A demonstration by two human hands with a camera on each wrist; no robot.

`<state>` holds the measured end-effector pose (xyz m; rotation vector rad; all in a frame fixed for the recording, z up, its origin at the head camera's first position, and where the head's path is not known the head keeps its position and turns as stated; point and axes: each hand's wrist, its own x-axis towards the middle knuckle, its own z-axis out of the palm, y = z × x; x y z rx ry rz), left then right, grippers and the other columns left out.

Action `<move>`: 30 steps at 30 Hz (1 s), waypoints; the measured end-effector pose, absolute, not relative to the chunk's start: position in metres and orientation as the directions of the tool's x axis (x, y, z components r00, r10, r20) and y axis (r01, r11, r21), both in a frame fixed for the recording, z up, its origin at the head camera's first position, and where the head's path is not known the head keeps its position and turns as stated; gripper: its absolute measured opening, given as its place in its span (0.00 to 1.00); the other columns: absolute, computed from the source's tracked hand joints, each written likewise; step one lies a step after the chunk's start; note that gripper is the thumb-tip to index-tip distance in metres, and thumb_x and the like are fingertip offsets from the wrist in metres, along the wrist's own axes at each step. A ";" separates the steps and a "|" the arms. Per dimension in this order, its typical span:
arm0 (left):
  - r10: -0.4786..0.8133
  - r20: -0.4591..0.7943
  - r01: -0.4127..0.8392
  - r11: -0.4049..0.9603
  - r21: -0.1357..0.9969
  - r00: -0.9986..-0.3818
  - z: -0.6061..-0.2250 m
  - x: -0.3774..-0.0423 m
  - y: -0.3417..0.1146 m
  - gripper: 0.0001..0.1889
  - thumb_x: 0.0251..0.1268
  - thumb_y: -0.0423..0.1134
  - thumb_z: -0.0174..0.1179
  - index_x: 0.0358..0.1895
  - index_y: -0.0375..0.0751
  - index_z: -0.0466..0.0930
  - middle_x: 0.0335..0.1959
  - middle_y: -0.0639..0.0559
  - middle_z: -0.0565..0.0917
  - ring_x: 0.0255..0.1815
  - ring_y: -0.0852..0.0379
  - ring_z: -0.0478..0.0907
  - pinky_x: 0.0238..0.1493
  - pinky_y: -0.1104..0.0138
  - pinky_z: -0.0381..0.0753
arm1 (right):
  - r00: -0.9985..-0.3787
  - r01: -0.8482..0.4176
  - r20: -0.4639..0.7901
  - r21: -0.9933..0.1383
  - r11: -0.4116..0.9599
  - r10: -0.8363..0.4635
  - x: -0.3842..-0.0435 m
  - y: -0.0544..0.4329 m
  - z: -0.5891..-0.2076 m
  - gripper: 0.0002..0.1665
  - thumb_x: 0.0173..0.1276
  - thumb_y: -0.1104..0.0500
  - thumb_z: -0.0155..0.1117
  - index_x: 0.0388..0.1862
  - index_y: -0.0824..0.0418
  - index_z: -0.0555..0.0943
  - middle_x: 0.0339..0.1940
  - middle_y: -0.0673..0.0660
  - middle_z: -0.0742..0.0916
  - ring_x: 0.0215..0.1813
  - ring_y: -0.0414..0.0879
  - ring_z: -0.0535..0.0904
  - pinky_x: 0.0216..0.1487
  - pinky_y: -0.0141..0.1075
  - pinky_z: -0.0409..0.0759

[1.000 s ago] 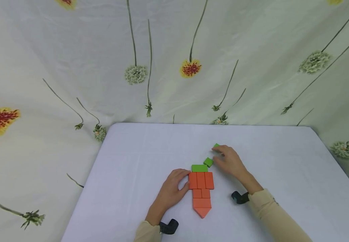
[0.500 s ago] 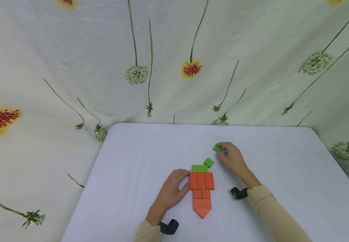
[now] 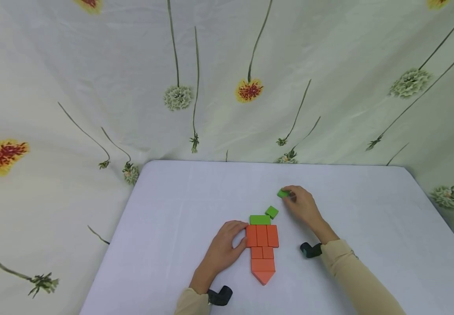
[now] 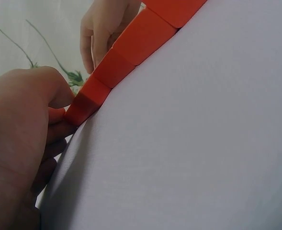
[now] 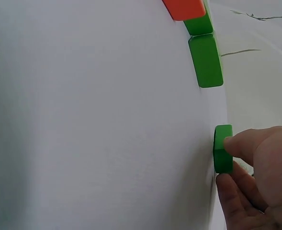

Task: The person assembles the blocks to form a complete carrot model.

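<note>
My right hand (image 3: 303, 206) pinches a small green block (image 3: 283, 193) between thumb and fingers, low over the far part of the table. In the right wrist view the thumb lies on that block's side. My left hand (image 3: 222, 247) touches the left edge of a wide row of orange blocks (image 3: 262, 236) with its thumb and fingertips. Below that row the orange blocks narrow to a triangular block (image 3: 263, 277) pointing toward me. A green rectangular block (image 3: 260, 219) adjoins the row's far side. Another small green block (image 3: 272, 212) sits slanted at its upper right corner.
The white table (image 3: 195, 188) has rounded far corners. Behind it hangs a pale cloth (image 3: 219, 65) printed with flowers. Black wrist cameras (image 3: 220, 295) are worn on both wrists.
My right hand has shifted slightly away from me and to the right, and taken hold of the far green block. My left hand and the laid blocks stay in place.
</note>
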<state>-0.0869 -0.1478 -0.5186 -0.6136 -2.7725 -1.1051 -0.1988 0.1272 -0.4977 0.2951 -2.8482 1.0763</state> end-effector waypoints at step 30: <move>0.340 0.237 0.411 0.659 0.630 -0.910 -0.518 -0.088 -0.148 0.21 0.72 0.38 0.64 0.65 0.42 0.80 0.62 0.50 0.83 0.68 0.52 0.75 0.69 0.56 0.78 | -0.874 -0.411 0.116 -0.693 0.592 -0.471 -0.190 0.087 -0.478 0.18 0.73 0.67 0.65 0.60 0.62 0.83 0.61 0.60 0.86 0.56 0.55 0.86 0.58 0.45 0.86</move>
